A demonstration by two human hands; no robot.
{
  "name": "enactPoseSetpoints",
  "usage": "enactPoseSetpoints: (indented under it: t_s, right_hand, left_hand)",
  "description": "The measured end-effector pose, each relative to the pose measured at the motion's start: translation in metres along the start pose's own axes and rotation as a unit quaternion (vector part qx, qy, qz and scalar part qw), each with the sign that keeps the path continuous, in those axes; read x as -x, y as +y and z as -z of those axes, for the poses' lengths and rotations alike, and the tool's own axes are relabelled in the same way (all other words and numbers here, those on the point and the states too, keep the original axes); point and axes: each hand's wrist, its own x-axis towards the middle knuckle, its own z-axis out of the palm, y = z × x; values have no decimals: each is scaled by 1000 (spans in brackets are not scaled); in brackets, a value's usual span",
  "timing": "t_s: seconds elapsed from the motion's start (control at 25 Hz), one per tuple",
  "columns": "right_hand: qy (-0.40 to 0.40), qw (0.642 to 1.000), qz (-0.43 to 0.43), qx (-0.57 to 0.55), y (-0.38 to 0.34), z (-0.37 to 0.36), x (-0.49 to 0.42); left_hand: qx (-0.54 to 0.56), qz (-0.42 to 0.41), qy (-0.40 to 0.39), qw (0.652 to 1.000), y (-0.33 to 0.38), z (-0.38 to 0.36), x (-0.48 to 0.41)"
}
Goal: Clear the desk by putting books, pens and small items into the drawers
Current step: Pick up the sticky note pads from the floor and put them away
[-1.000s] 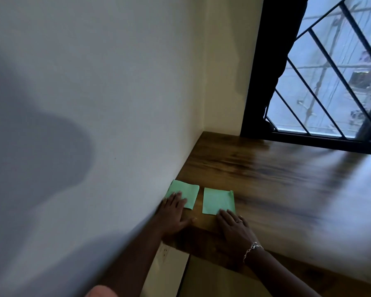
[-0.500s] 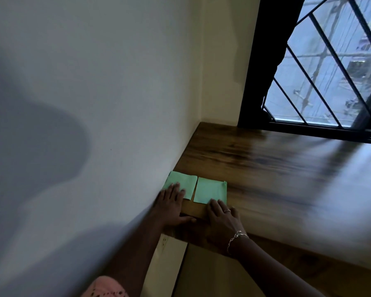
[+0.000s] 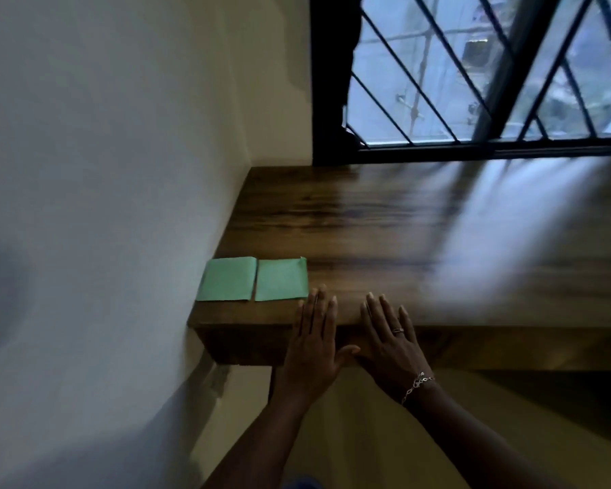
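Two green paper squares lie side by side at the desk's near left corner: the left green note (image 3: 228, 279) against the wall and the right green note (image 3: 281, 279) beside it. My left hand (image 3: 314, 342) is flat and empty at the front edge of the wooden desk (image 3: 385, 220), its fingertips just right of the right note. My right hand (image 3: 390, 342), with a ring and a bracelet, lies flat next to it, fingers spread on the desk edge. Neither hand touches a note.
A white wall (image 3: 103, 171) runs along the desk's left side. A black-framed window with diagonal bars (image 3: 473, 82) stands behind the desk. Below the desk front is a tan floor (image 3: 350, 435).
Both hands have left the green notes and shifted right along the desk's front edge. The two notes now sit closer together. The camera has turned to the right.
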Motion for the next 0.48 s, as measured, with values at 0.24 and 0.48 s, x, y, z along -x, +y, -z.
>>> enactPoseSetpoints:
  t_s: [0.24,0.48]
  right_hand:
    - [-22,984,-173,22,73,-24,143]
    - [-58,916,-396,-28,99,-18,373]
  left_hand:
    - [59,-144,-99,983,128,-45,20]
    - [91,-308,-222,921,301,-61,100]
